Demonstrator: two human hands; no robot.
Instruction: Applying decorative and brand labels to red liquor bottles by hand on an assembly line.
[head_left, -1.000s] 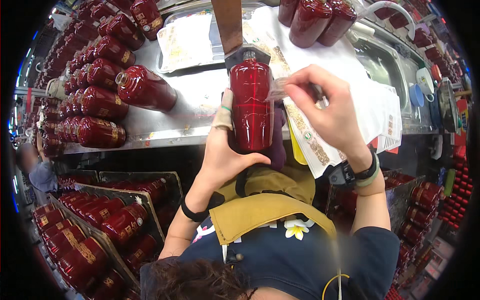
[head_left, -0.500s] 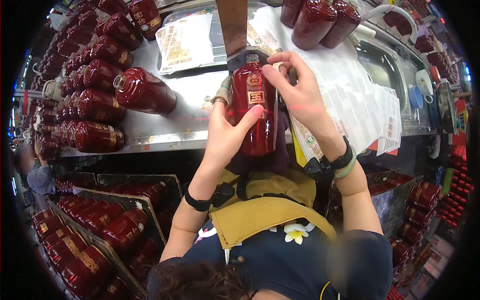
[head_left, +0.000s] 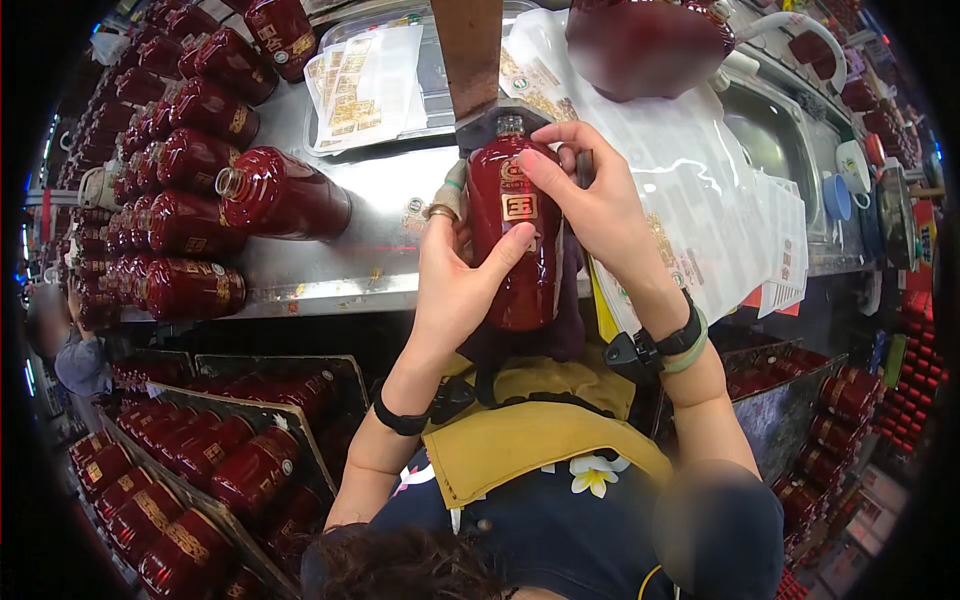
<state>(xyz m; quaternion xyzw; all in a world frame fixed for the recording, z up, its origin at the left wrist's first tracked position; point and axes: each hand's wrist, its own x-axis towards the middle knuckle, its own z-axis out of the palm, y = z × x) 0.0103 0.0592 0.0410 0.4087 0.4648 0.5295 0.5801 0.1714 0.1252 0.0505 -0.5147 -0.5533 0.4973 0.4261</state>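
Observation:
A dark red glass bottle (head_left: 518,285) with gold decals leans at the counter's front edge, its bare neck pointing away from me. My left hand (head_left: 452,285) is closed around its left side, thumb on the front beside the middle decal. Cloth-like covers wrap some of the left fingertips. My right hand (head_left: 592,200) grips the upper right side, its thumb pressed over the top decal below the neck. Its other fingers curl around the bottle's shoulder, partly hidden. Beneath the bottle lies a dark purple cloth (head_left: 566,335).
One red bottle (head_left: 285,195) stands apart at left, near rows of similar bottles (head_left: 195,225). Decal sheets (head_left: 365,85) rest on a metal tray (head_left: 432,95); more white sheets (head_left: 690,200) cover the right side. A brown post (head_left: 468,50) rises ahead. Crates of bottles (head_left: 260,400) flank me below.
My right thumb has moved down from beside the neck onto the top decal. The bottle has shifted slightly toward me, with my left hand still around it.

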